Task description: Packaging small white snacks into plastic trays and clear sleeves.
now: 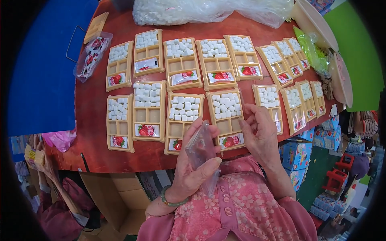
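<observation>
My left hand (197,170) is closed around a stack of clear plastic lids (204,146), held tilted in front of my chest. My right hand (259,132) bends its fingers and thumb at the right edge of a beige compartment tray (226,125). A thin, clear lid edge shows beside those fingers; most of that lid is hard to make out. White marshmallows (226,105) fill this tray's far compartment, two middle compartments are bare, and a strawberry-printed sachet (232,140) lies in the near one. Partly behind my left hand sits a similar tray (175,128).
Several similar filled trays (217,62) stand in two rows on the red table (92,136). A big clear bag of marshmallows (173,12) lies at the far edge. Left is a clear tub of sachets (93,56); right are pale basins (341,80). Another person's hand (40,160) shows at left.
</observation>
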A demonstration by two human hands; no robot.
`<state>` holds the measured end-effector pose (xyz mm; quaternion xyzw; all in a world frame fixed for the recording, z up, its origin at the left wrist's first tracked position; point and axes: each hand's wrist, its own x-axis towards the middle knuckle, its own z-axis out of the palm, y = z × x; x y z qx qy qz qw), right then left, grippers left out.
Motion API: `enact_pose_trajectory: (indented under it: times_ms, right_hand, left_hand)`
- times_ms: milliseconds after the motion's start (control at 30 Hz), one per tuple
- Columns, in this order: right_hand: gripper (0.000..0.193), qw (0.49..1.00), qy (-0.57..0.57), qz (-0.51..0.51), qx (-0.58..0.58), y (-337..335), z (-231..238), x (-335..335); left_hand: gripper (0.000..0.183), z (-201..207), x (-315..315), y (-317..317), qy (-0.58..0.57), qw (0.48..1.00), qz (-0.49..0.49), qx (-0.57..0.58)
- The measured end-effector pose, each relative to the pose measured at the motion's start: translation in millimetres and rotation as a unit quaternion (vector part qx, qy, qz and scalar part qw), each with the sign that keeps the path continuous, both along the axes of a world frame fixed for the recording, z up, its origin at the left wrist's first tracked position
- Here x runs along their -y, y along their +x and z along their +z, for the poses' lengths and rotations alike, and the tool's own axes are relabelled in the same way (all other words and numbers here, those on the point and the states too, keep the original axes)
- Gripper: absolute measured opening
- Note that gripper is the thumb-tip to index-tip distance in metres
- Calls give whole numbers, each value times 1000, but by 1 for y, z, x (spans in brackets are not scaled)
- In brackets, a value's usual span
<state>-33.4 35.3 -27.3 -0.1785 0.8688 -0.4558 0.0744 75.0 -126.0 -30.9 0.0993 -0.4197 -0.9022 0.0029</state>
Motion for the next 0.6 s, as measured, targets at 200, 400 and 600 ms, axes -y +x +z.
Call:
enact_pose_trajectory:
  times_ms: [200,400,600]
  right_hand:
    - [33,993,79,21,-84,-1,-2,-2]
    - [33,950,185,65,-243,1,3,2]
    - [43,943,151,209,-211,2,5,13]
  left_hand:
    - [84,5,0,-4,-1,1000,-6,19]
    - [82,8,-1,-5,-5,999,-11,31]
    - [81,8,-3,-7,-1,1000,-20,23]
